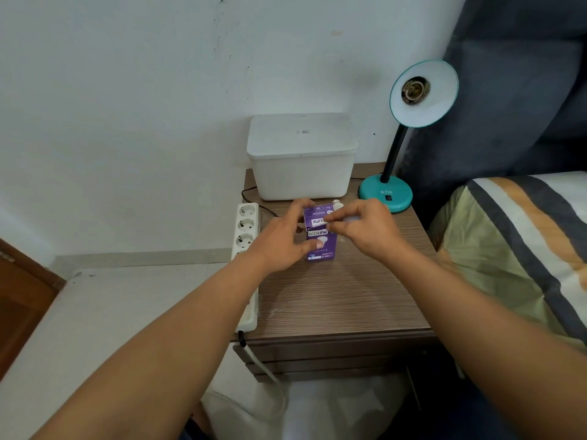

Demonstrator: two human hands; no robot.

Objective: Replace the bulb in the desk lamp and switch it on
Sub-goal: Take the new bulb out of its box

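A teal desk lamp (386, 193) stands at the back right of the wooden nightstand (333, 300), its shade (425, 93) turned toward me and its socket (414, 89) empty. A purple bulb box (320, 246) stands on the nightstand in front of me. My left hand (282, 239) grips the box's left side. My right hand (365, 228) pinches the box's top flap. A white bulb (337, 204) lies just behind the box, mostly hidden by my right hand.
A white lidded plastic bin (301, 157) sits at the back of the nightstand against the wall. A white power strip (246, 236) runs along the nightstand's left edge. A bed with striped bedding (521, 249) lies to the right.
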